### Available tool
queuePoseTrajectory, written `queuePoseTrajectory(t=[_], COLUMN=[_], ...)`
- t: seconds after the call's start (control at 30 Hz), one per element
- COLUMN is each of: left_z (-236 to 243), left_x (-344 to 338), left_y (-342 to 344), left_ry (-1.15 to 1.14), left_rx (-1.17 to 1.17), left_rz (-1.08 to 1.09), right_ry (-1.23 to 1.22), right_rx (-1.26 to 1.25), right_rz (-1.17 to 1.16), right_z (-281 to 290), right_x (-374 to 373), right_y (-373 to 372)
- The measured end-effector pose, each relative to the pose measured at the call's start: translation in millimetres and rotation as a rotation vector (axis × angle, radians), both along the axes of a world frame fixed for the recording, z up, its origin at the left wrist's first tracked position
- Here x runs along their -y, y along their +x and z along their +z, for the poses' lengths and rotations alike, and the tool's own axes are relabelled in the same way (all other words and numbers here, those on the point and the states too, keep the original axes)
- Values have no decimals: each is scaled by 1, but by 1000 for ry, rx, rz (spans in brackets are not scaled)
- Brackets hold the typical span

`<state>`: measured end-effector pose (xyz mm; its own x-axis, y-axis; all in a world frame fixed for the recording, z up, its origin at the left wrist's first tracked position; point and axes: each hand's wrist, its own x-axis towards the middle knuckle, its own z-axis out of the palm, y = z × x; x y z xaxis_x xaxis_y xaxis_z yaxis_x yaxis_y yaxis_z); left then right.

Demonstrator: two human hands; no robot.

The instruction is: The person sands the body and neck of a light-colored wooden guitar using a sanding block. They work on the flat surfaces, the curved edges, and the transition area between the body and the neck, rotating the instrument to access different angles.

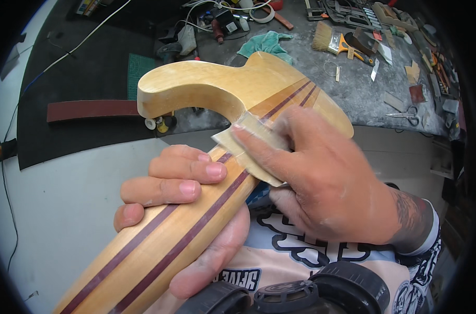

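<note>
An unfinished wooden guitar [206, 78] slants across the view, pale wood with dark purple stripes along its neck. A curved horn of its body points left. My left hand [180, 183] is wrapped round the neck from below, the fingertips on its left side and the thumb at the right. My right hand [327, 172] presses a folded piece of tan sandpaper [264, 167] onto the wood where neck and body meet. Its index finger lies along the sheet; the other fingers are partly hidden and slightly blurred.
A dusty workbench [300, 78] stands beyond the guitar. On it are a green cloth [266, 44], a wide paintbrush [329, 39], scissors [408, 116] and several scattered tools. A dark red abrasive strip [91, 111] lies at left. A black respirator [290, 298] shows at the lower edge.
</note>
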<state>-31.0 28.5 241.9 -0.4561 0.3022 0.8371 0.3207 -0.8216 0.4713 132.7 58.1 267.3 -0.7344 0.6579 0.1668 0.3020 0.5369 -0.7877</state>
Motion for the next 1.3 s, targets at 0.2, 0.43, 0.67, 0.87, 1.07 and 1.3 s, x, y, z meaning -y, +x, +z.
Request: queuePoseTrajectory(t=[0.2,0.43,0.67,0.87,1.07,1.3], left_z=[2,2,1,2,-3,-2], left_x=[0,-2,1,2,4,7], left_y=[1,-1,-2,-1,-3,-3], left_ry=[10,38,23,16,12,1], left_rx=[13,11,1,-6,7,11], left_rz=[-9,-60,-54,-31,-36,-39], right_ry=[165,111,212,222,203,255], right_rx=[140,10,76,81,40,74], right_rz=[-15,5,12,-15,35,38], right_z=[-3,-2,-5,-9,-10,-8], right_x=[-11,-4,-8,-14,-10,-10], right_y=[5,-2,0,7,1,-1])
